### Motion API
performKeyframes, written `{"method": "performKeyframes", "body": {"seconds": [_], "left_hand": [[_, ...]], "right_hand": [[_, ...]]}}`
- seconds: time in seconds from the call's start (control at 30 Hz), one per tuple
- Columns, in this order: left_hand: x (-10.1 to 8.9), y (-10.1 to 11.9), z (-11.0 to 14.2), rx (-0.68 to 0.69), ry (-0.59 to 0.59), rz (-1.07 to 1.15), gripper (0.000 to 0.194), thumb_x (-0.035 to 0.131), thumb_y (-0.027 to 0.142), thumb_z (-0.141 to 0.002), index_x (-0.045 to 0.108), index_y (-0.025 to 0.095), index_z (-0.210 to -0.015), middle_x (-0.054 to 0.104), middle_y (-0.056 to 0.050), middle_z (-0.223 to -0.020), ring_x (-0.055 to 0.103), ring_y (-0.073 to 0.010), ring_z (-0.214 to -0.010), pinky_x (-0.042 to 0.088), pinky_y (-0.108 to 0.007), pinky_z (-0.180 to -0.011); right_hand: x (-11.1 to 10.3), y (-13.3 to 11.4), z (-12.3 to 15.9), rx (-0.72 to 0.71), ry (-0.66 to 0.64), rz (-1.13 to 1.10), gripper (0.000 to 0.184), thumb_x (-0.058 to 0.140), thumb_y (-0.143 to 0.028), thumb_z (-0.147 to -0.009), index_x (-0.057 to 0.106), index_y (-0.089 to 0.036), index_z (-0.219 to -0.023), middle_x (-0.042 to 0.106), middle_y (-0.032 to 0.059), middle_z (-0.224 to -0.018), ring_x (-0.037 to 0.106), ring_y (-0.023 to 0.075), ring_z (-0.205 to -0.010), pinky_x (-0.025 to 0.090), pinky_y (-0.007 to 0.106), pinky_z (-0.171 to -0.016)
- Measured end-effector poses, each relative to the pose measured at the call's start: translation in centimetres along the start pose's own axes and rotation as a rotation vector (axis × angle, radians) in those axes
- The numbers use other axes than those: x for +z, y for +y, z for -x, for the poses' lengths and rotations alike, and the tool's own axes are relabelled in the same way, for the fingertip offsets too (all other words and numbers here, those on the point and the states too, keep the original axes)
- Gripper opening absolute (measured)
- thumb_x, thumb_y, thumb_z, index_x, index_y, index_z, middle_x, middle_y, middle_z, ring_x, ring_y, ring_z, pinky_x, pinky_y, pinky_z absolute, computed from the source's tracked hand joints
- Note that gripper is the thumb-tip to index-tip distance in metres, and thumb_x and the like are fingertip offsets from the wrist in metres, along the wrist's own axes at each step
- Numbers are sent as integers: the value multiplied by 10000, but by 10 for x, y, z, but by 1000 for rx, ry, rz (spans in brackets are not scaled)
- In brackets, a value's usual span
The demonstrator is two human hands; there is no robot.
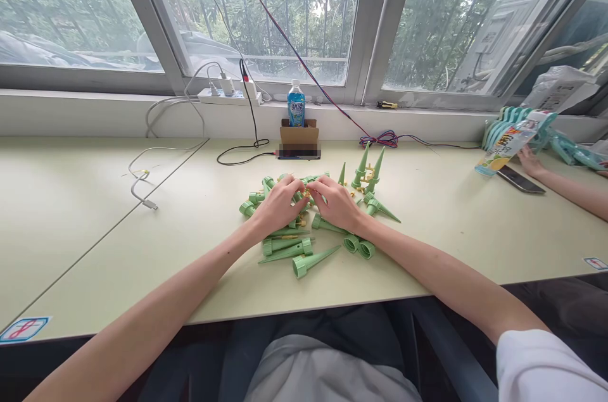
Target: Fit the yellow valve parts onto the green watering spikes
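Both my hands meet over a heap of green plastic plant-watering spikes on the table. My left hand [282,204] has its fingers bent and pinched together above the heap. Facing it, my right hand [336,204] is closed too, its fingertips close to the left ones. A small yellow valve piece [306,194] shows at the fingertips, partly covered by them. One green spike [319,261] lies nearest the table's front edge. Right of my right hand, two spikes [368,171] stand point up with yellow pieces on them. Two open green caps [358,246] sit under my right wrist.
A blue-labelled bottle [296,104] stands behind a small cardboard box [299,133] by the window. A white cable [142,190] lies at left, and a power strip [228,95] sits on the sill. At right, another person's hand [529,160] is near a phone [521,179] and a tilted bottle [504,147].
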State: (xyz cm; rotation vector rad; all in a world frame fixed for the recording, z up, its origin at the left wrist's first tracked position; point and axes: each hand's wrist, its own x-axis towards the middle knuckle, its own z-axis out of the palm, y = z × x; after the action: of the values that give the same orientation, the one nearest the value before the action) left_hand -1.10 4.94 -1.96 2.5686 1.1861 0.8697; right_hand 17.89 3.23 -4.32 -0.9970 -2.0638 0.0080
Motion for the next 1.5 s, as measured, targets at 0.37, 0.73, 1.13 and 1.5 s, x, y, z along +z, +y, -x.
{"method": "performKeyframes", "body": {"seconds": [0.37, 0.73, 1.13, 1.5], "left_hand": [[0, -2, 0, 26, 11, -2, 97, 539, 293, -919, 559, 203, -888, 579, -49, -964, 574, -172, -740, 478, -322, -688], [1, -2, 1, 55, 15, 18, 72, 523, 246, -913, 578, 199, -914, 564, -44, -944, 568, -172, -752, 483, -329, -704], [1, -2, 1, 79, 19, 21, 62, 528, 232, -912, 577, 194, -917, 550, -37, -917, 554, -166, -741, 476, -323, -694], [1, -3, 0, 92, 26, 30, 106, 517, 274, -938, 573, 189, -909, 530, -33, -904, 537, -155, -722, 459, -307, -672]], "right_hand": [[-2, -3, -1, 21, -4, -10, 170, 460, -189, -1003, 630, -196, -1021, 584, 57, -917, 545, 160, -734, 457, 279, -681], [-3, -4, -1, -2, -84, -31, 166, 472, -173, -997, 634, -189, -1031, 572, 48, -881, 528, 155, -714, 455, 285, -683], [-2, -3, -1, 6, -102, -56, 192, 472, -175, -999, 640, -188, -1093, 615, 67, -947, 573, 170, -770, 481, 297, -720], [-5, -6, -1, 41, -118, -90, 186, 473, -176, -1001, 605, -191, -1132, 652, 88, -1060, 617, 197, -886, 490, 314, -787]]}}
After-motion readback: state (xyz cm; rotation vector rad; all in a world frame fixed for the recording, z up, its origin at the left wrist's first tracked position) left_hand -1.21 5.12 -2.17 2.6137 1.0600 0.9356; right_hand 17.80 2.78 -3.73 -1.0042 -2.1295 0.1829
